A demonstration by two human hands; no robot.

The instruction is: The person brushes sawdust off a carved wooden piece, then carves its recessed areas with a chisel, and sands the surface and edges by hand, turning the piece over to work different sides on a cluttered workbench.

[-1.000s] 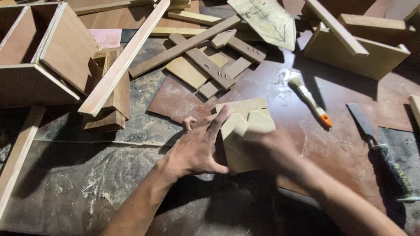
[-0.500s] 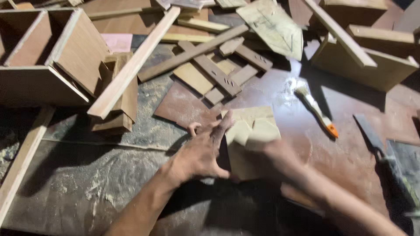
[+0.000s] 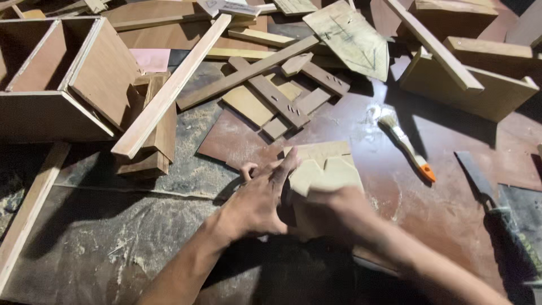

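A small pale wooden piece (image 3: 326, 169) lies on the reddish-brown board (image 3: 395, 192) in the middle of the bench. My left hand (image 3: 259, 200) presses flat against its left edge, fingers pointing up and right. My right hand (image 3: 330, 212) is blurred and lies over the piece's lower half; what it grips is hidden. The piece's top shows a notched, angular outline.
An open plywood box (image 3: 62, 85) stands at the left with a long strip (image 3: 169, 90) leaning on it. Wood offcuts (image 3: 276, 96) are piled at the back. A brush with an orange handle (image 3: 403, 144) and a dark chisel (image 3: 497, 214) lie at the right.
Both hands stay on the pale piece. My left hand's fingers have drawn closer together against its edge, and my right hand shifts in a blur. The view has tilted slightly.
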